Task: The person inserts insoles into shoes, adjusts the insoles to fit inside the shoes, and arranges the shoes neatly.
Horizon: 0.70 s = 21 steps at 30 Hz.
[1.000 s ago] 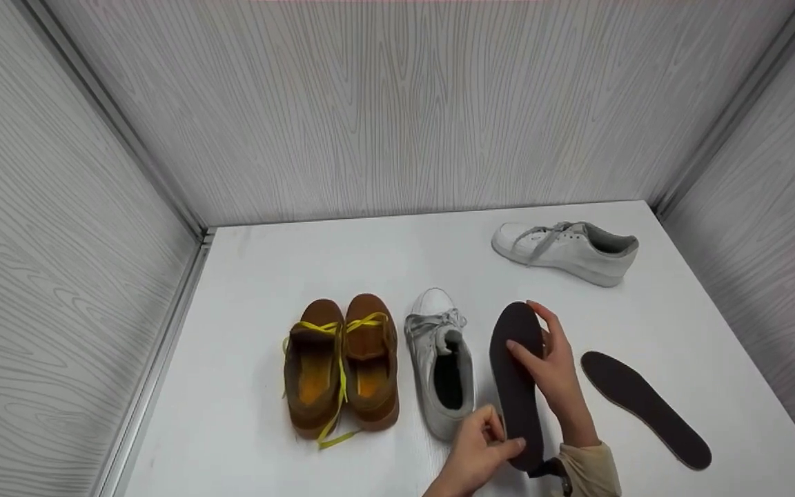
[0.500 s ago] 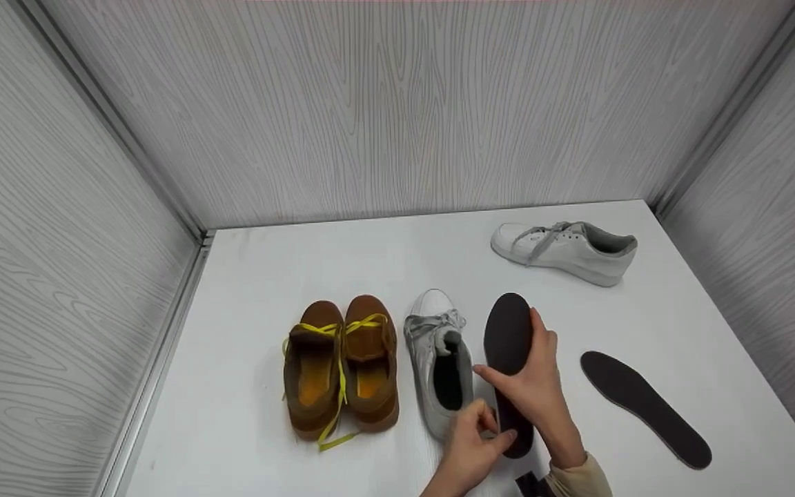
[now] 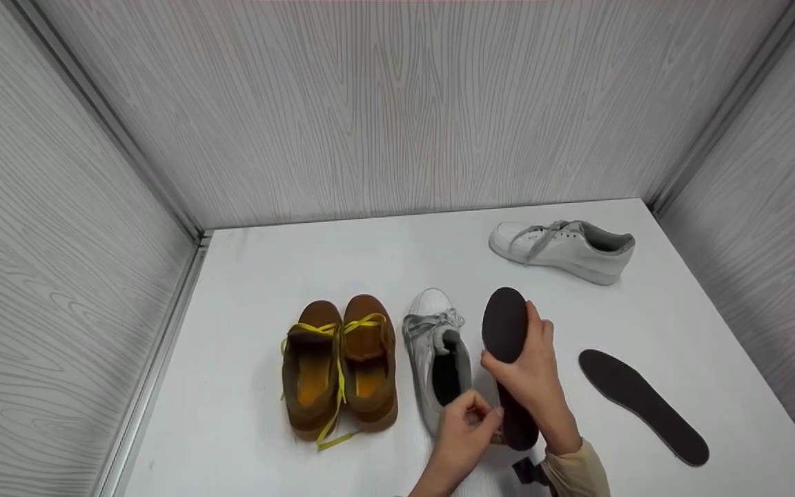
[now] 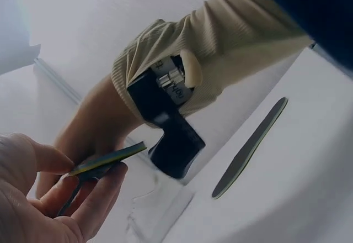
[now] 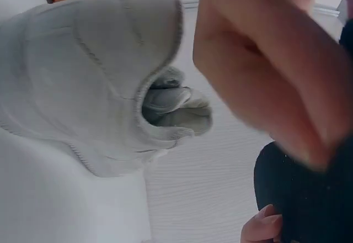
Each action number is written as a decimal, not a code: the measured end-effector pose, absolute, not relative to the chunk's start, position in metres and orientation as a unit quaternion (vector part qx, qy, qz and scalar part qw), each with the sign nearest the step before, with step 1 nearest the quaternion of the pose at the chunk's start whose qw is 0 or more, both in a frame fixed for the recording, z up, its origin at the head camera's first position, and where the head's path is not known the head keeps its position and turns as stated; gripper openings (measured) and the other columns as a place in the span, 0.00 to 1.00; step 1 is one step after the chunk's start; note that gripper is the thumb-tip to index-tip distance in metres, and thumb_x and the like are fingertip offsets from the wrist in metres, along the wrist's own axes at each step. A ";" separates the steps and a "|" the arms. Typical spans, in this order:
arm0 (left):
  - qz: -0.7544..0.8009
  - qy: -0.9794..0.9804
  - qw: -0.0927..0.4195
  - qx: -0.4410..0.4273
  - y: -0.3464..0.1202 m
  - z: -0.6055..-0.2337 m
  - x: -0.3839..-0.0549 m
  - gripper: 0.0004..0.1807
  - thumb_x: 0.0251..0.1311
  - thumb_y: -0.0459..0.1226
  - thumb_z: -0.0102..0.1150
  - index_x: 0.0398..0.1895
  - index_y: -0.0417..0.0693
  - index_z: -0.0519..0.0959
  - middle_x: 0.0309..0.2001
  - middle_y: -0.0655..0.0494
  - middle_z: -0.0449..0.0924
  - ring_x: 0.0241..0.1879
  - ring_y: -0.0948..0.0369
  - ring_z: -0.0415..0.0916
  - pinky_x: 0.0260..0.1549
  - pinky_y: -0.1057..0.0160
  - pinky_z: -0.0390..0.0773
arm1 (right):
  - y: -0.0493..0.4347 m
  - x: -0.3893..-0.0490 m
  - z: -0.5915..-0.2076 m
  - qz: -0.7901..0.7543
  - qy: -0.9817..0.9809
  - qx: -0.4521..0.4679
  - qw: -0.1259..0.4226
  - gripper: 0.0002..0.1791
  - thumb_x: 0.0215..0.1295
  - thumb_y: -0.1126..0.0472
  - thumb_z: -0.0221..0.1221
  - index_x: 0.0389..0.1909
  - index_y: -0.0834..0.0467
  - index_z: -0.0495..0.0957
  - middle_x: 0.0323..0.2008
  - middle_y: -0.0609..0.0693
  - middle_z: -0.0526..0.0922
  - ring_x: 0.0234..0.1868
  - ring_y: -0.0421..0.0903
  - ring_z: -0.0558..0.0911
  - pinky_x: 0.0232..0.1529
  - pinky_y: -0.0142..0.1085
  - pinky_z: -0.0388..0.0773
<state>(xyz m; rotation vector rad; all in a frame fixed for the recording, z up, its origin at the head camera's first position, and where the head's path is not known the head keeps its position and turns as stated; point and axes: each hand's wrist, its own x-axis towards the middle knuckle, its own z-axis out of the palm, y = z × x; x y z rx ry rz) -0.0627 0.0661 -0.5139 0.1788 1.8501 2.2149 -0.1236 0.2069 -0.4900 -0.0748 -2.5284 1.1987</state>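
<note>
One dark insole [image 3: 506,328] is held outside, beside a white shoe [image 3: 422,366].

I see one dark insole [image 3: 506,324]: thin, yellow-green layer along the edge. Held up, gripped, broad end toward 12 o'clock, heel end toward 6. Just beside the white sneaker [image 3: 423,366], at its 3 o'clock.

Two brown shoes [image 3: 364,345], two white shoes [image 3: 563,251] (four altogether), two dark insoles [image 3: 506,328].
</note>
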 end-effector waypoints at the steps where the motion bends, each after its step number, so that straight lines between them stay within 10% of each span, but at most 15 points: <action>1: 0.760 0.637 0.113 0.064 0.064 -0.513 -0.066 0.08 0.63 0.30 0.60 0.27 0.39 0.73 0.28 0.51 0.77 0.28 0.58 0.83 0.29 0.61 0.83 | 0.207 -0.125 -0.487 0.423 -0.890 -0.027 0.168 0.57 0.43 0.58 0.71 0.75 0.66 0.53 0.52 0.66 0.66 0.48 0.63 0.72 0.51 0.54 0.70; 12: 0.531 0.815 -0.197 0.121 0.029 -0.517 -0.124 0.05 0.60 0.30 0.63 0.30 0.45 0.77 0.32 0.54 0.75 0.31 0.60 0.79 0.32 0.63 0.81 | 0.195 -0.123 -0.467 0.395 -0.913 -0.015 0.102 0.53 0.50 0.52 0.68 0.74 0.67 0.54 0.55 0.67 0.69 0.46 0.62 0.75 0.49 0.55 0.72; 21: 0.442 0.879 -0.151 0.097 0.019 -0.522 -0.155 0.11 0.55 0.33 0.69 0.40 0.41 0.80 0.42 0.50 0.78 0.44 0.51 0.78 0.44 0.51 0.78 | 0.180 -0.111 -0.468 0.369 -0.925 -0.004 0.095 0.47 0.50 0.49 0.66 0.70 0.66 0.64 0.51 0.64 0.77 0.45 0.61 0.78 0.45 0.54 0.75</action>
